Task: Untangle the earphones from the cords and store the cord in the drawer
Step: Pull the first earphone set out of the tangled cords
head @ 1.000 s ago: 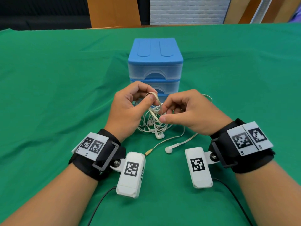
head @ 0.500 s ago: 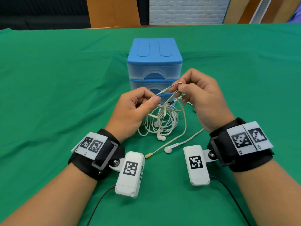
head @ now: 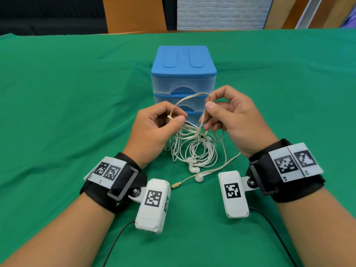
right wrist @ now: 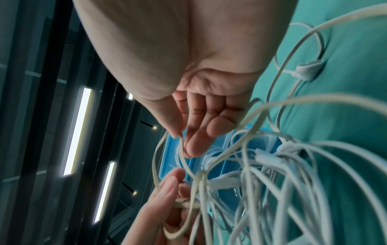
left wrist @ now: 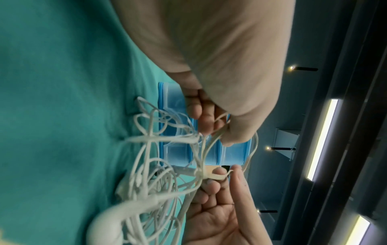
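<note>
Both hands pinch one flat beige cord [head: 189, 97] arching between them: left hand [head: 152, 132], right hand [head: 234, 118]; the earphones [head: 193, 151] tangle, seemingly snagged, hangs beneath.

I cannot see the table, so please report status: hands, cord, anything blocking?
Left hand and right hand both pinch the cord. Earphones not yet free. Drawers closed.
</note>
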Tool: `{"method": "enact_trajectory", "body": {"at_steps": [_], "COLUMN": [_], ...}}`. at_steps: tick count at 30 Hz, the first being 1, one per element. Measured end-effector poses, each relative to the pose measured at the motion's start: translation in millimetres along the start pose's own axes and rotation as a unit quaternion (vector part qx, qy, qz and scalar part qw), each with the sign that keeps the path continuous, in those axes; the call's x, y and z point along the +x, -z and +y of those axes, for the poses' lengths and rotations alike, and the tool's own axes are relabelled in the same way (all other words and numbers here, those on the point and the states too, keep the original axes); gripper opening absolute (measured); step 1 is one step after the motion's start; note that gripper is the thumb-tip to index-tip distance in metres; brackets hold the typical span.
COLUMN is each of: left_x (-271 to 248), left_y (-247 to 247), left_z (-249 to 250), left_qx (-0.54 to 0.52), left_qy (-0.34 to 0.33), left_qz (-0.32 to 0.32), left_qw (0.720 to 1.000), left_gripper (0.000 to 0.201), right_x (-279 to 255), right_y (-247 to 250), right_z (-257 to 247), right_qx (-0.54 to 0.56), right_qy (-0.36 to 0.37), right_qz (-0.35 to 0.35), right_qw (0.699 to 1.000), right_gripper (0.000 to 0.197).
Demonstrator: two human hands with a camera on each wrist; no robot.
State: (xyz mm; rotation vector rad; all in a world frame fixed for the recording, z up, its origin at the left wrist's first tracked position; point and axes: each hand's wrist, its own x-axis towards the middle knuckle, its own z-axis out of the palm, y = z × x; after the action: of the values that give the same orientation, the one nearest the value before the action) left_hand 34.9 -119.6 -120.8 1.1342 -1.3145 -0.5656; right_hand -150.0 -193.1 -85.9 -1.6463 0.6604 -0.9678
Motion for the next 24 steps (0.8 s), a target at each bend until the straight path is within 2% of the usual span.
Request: {"method": "enact_trajectory", "body": {"at_steps": [3, 5, 8, 11, 17, 24], "left_x": [-0.5, -0.2, 0.9, 1.5, 2.5, 3.2], "left_y": [0.0, 0.0, -0.5, -1.5, -0.5, -0.5], "left_z": [-2.0, -4.4, -6.7, -6.1, -7.8, -9.2], "left_qx": [-0.02, -0.016, -0.01, -0.005, 0.032, 0.04], "left_qy": [0.013, 0.019, 0.034, 0.042, 0.037, 0.033], "left_qz": [-0.002, -0.014, -0.031, -0.034, -0.035, -0.01], "left_qw": [1.0, 1.0, 0.999, 0.999, 0.998, 0.999], "left_gripper": [0.008, 0.012, 0.013, 0.011, 0.01, 0.007], "right_x": [-1.5, -2.7, -2.8, -1.6, 1.1, 2.8], "right_y": [0.0, -0.7, -0.1, 0.8, 2.0, 6.3], "right_z": [-0.8, -4.0, -8.5, -6.9, -2.0, 2.8], "right_qx": [-0.004, 0.03, 0.112, 0.144, 0.152, 0.129], "right_qy": [-0.001, 0.003, 0.013, 0.012, -0.017, -0.015], "right_qz": [-0.029, -0.031, -0.007, 0.017, 0.038, 0.047], "right_qw": [1.0, 0.999, 0.994, 0.989, 0.988, 0.99], "right_gripper": [0.008, 0.009, 0.011, 0.012, 0.016, 0.016]}}
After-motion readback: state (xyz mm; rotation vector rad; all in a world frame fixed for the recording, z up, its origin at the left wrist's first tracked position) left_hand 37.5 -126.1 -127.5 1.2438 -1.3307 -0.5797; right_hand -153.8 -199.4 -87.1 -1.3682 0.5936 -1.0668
